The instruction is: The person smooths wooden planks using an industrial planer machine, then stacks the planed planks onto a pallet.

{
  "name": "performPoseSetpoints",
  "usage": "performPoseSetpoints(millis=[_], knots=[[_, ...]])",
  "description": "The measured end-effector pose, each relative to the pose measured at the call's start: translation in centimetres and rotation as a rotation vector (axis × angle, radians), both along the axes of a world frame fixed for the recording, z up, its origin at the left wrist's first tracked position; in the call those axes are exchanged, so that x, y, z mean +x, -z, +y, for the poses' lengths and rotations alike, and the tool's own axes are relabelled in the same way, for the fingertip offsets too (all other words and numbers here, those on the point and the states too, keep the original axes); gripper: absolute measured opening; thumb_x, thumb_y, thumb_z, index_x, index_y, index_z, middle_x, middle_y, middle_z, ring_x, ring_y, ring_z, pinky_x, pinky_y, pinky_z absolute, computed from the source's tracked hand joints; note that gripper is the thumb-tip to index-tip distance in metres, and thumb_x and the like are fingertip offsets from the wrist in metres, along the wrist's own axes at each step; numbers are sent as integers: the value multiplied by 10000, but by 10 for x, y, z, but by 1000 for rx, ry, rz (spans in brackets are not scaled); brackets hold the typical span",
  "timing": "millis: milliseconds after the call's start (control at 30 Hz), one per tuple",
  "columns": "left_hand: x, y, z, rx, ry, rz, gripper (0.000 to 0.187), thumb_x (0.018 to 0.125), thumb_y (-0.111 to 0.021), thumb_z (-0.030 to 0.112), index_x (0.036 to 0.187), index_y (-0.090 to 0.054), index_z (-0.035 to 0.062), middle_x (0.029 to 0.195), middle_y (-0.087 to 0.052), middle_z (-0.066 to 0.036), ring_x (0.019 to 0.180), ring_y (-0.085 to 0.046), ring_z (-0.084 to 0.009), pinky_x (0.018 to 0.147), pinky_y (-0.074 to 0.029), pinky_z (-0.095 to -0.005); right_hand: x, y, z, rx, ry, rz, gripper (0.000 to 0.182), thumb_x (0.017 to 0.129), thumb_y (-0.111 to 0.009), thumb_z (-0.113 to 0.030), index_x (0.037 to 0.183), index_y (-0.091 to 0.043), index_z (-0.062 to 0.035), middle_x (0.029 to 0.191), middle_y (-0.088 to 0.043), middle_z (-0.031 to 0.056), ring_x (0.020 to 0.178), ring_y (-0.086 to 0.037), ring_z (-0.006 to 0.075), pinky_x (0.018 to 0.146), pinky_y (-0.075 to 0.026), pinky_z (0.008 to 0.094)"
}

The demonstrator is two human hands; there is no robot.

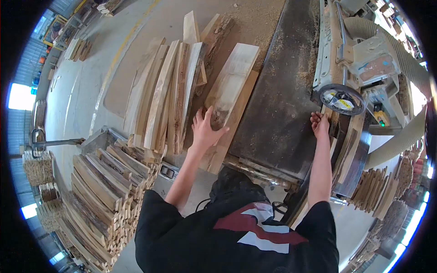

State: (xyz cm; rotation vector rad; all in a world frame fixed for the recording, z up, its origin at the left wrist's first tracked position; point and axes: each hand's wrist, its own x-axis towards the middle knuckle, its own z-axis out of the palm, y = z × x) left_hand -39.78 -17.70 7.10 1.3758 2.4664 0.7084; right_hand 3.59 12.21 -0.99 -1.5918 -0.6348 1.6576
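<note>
My left hand [207, 129] is spread with fingers apart at the near end of a pale wooden board [236, 73]. That board has a dark knotty patch at this end and lies on another brown board [234, 129]. My right hand [320, 123] is at the right edge of the dark machine table [282, 109], below the black handwheel [342, 99]. Its fingers are curled, and whatever may be in them is hidden. Left of my left hand lean several rough boards [164, 100], some with bark edges.
A large stack of boards [98, 182] stands at the lower left, beside a metal pallet-jack handle [59, 142]. Ribbed hoses [396, 38] run along the machine on the right. Sawdust [255, 18] covers the far floor. More wood strips [375, 191] are stacked at the right.
</note>
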Motion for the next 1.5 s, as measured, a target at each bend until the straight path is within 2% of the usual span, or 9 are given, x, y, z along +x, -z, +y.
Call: performPoseSetpoints(millis=[400, 500, 600, 933, 1067, 1167, 1267, 1333, 1500], knots=[[12, -63, 1, -317, -9, -237, 961, 681, -863, 395, 1516, -442, 173, 1416, -458, -322, 1338, -431, -487, 1093, -341, -586, -17, -9, -126, 210, 6, 130, 400, 1056, -528, -359, 1263, -572, -19, 1081, -681, 112, 953, -678, 203, 772, -545, 305], [31, -72, -19, 173, -7, -1183, 716, 819, -761, 330, 1430, -523, 42, 1278, -643, -149, 981, -706, -264, 912, -535, -324, -16, -13, -155, 212, 58, 221, 376, 1049, -544, -354, 1230, -591, -28, 1090, -684, 110, 959, -680, 201, 790, -546, 318], [38, -35, -59, 202, -89, -2027, 585, 878, -687, 309, 1387, -559, 49, 1313, -623, -173, 1034, -696, -290, 947, -545, -372, -15, -14, -186, 240, 91, 325, 343, 1044, -555, -349, 1205, -602, -50, 1104, -683, 106, 962, -680, 197, 791, -545, 323], [204, -37, -103, 23, 162, -2520, 697, 980, -475, 531, 1487, -427, 55, 1479, -499, -190, 1332, -513, -371, 1080, -436, -551, -15, -57, -358, -17, -343, 570, 639, 1054, -332, -587, 1386, -510, -71, 1247, -650, 84, 1102, -644, 222, 920, -524, 416], [213, 16, -115, -247, -72, -2022, 615, 1025, -444, 464, 1481, -424, 53, 1471, -515, -157, 1327, -522, -325, 1082, -443, -492, 6, -80, -399, -66, -231, 629, 649, 1051, -441, -510, 1466, -419, -12, 1350, -597, 111, 1160, -624, 219, 957, -517, 402], [236, 57, -111, -235, 96, -1274, 539, 1034, -480, 449, 1423, -489, 77, 1329, -604, -107, 1245, -573, -271, 1070, -450, -442, 9, -90, -413, 253, -312, -234, 476, 938, -692, -227, 1319, -554, 23, 1332, -584, 176, 1155, -614, 258, 1006, -473, 367], [264, 34, -115, -488, -249, -1953, 485, 1046, -481, 363, 1431, -474, 68, 1383, -547, -129, 1262, -544, -234, 1067, -430, -382, 20, -145, -418, 358, -395, 19, 446, 943, -691, -263, 1293, -590, -5, 1385, -531, 215, 1211, -584, 293, 995, -478, 360], [270, -18, -147, -70, 970, -1027, 448, 1030, -535, 321, 1414, -475, 98, 1325, -555, -90, 1213, -568, -217, 1010, -480, -358, 23, -144, -418, 673, -491, -66, 422, 943, -695, -306, 1277, -628, -58, 1462, -460, 200, 1273, -532, 301, 988, -482, 368], [278, -10, -163, -125, 504, -1467, 523, 1024, -562, 333, 1471, -399, 118, 1344, -531, -68, 1182, -566, -204, 968, -507, -371, 16, -169, -437, 640, -415, -107, 461, 946, -694, -275, 1331, -596, -40, 1461, -437, 207, 1236, -547, 292, 976, -487, 377]])
